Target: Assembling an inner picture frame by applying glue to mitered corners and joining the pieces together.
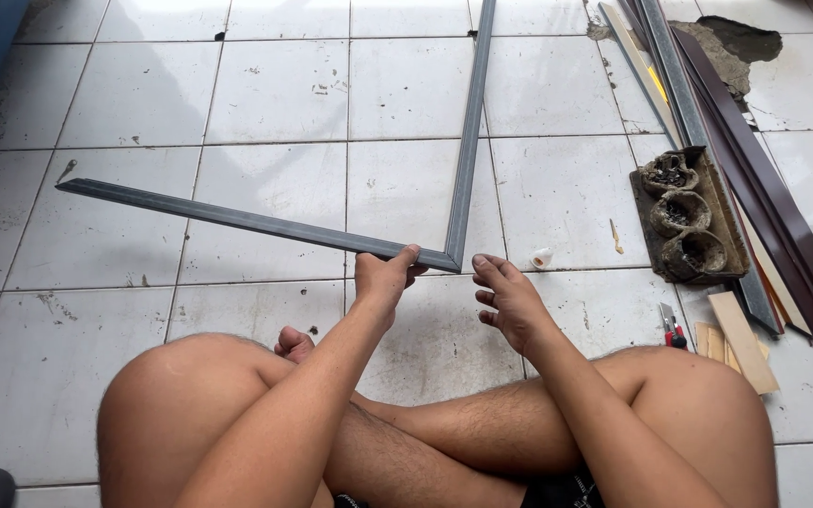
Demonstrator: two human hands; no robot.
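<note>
Floor: white tiles (275,89), scuffed and dusty, with a broken patch of bare cement at the far right corner.
Person: sits cross-legged on the tiles, knees wide, both arms reaching forward.
Frame: two grey metal strips (237,219) meet in a mitred corner just in front of the knees; one runs off to the left, the other straight away from the person.
Left hand (385,276): fingers curled over the left strip beside the corner, thumb on top, seemingly pressing it flat so the joint stays closed.
Right hand (508,301): open, fingers loosely spread and slightly bent, hovering just right of the corner and touching nothing (ready to steady it, I would guess).
Right side: a tray (693,214) with three crusty cups, a bundle of long profiles (755,169), wood offcuts (743,341), a small red cutter (672,329).
In the way: only a little white cap (542,257) near the corner.
</note>
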